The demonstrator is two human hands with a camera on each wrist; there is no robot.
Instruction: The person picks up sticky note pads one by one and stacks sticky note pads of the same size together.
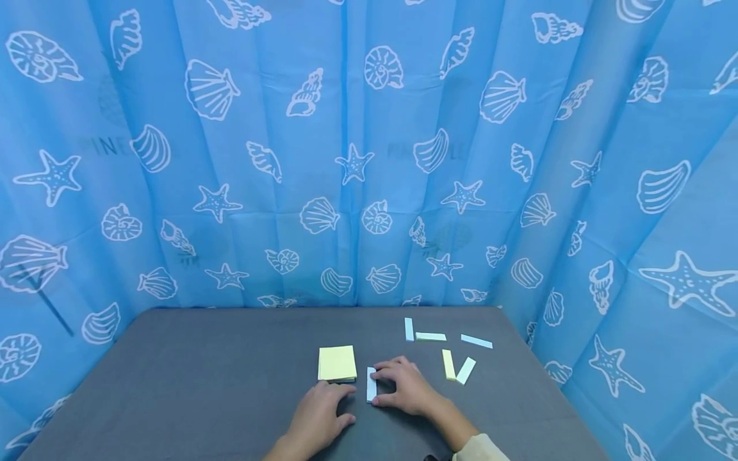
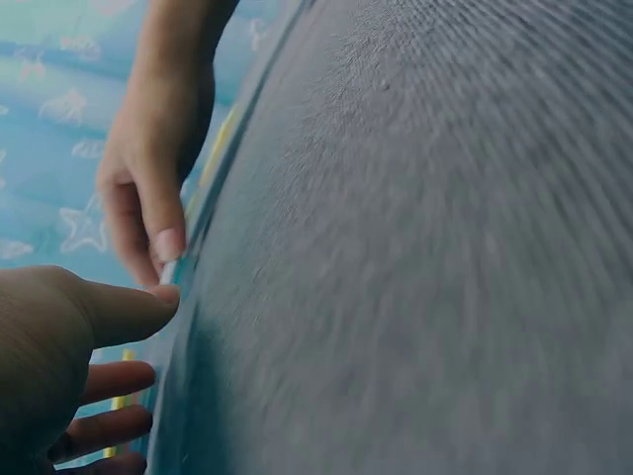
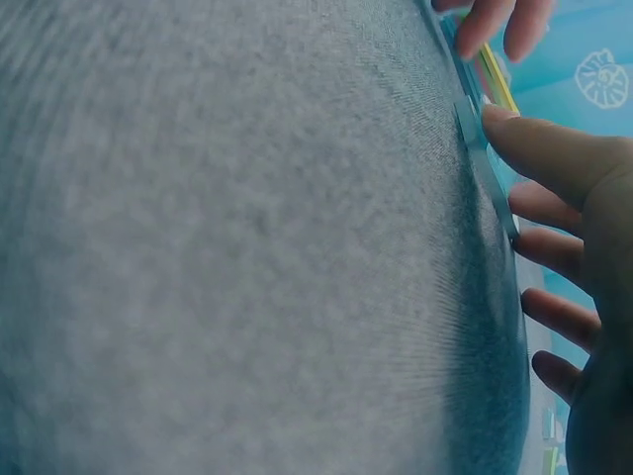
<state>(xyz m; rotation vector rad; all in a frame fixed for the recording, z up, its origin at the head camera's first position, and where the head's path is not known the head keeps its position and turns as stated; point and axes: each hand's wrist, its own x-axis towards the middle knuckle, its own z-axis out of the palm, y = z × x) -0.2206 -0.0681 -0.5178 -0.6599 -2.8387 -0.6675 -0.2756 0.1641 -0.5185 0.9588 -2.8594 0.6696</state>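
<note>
A narrow pale blue sticky-note strip [image 1: 371, 385] lies on the grey table in front of me. My right hand [image 1: 405, 387] holds it between the thumb, near its front end, and the fingertips toward its far end. Seen from the right wrist, the strip [image 3: 487, 168] runs along the tabletop from thumb to fingers. Just left of it sits a stack of square sticky notes [image 1: 337, 362], yellow on top with a darker layer underneath. My left hand [image 1: 319, 416] is at the stack's front edge, fingers loosely bent, thumb apart and nothing gripped.
Several narrow strips lie to the right: a blue one [image 1: 409, 329], a pale yellow-green one [image 1: 431, 336], another blue one [image 1: 476, 341], a yellow one [image 1: 448, 364] and a pale green one [image 1: 466, 371]. A blue shell-patterned curtain [image 1: 323, 160] hangs behind and beside the table [image 1: 202, 384].
</note>
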